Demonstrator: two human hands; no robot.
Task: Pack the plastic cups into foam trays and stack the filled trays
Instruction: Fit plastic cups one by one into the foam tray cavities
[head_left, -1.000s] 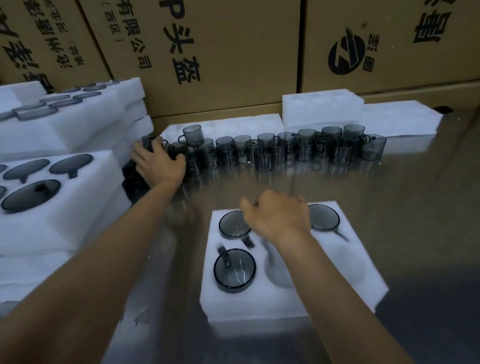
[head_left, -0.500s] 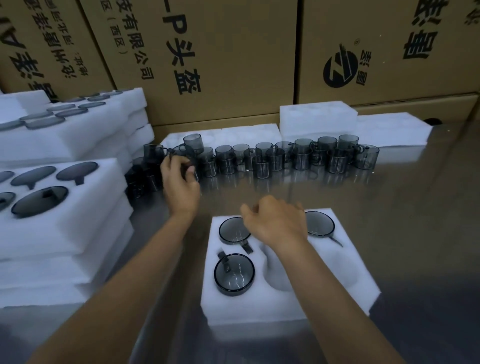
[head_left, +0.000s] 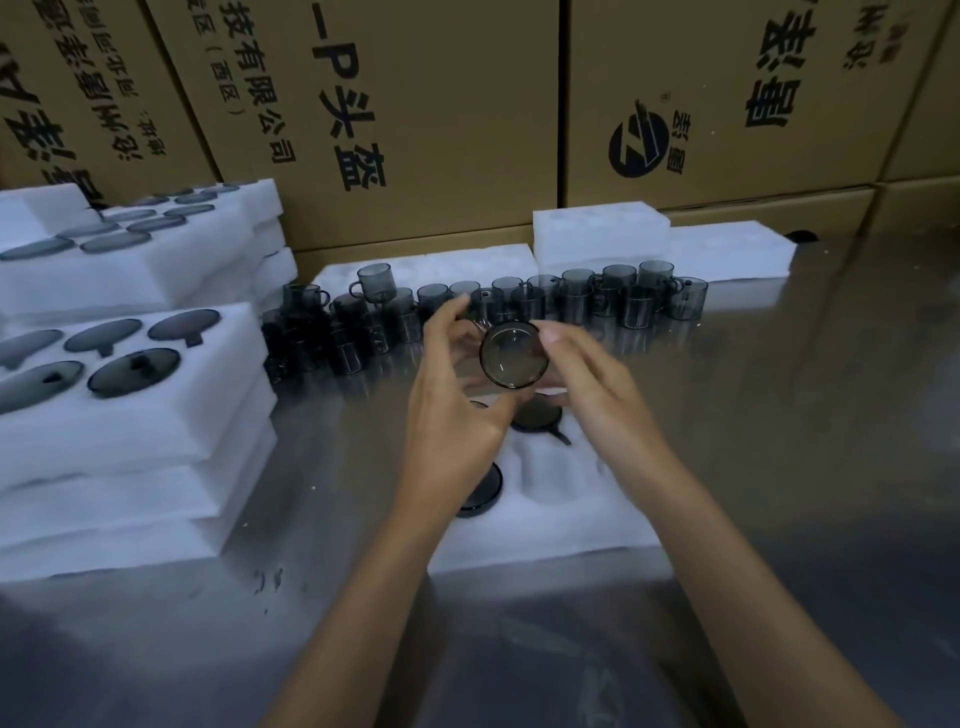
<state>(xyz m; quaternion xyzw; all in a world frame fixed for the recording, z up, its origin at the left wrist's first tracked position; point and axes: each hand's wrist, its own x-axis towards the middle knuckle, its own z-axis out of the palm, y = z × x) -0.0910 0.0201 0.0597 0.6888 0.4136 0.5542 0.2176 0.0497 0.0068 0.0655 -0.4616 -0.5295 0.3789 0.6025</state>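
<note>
Now the person is holding a smoky cup (head_left: 513, 354) between both hands above the tray (head_left: 550, 512), mouth turned toward the camera. The left hand (head_left: 457, 415) is gripping it with curled fingers at 9 o'clock, handle side; the right hand (head_left: 587, 374) is touching the rim at 3 o'clock with loosely bent fingers. The empty pocket (head_left: 553, 470) is lying straight below (two neighbouring pockets look filled). A clean seat is probably calling for turning the handle toward the pocket's slot and lowering the cup level.
</note>
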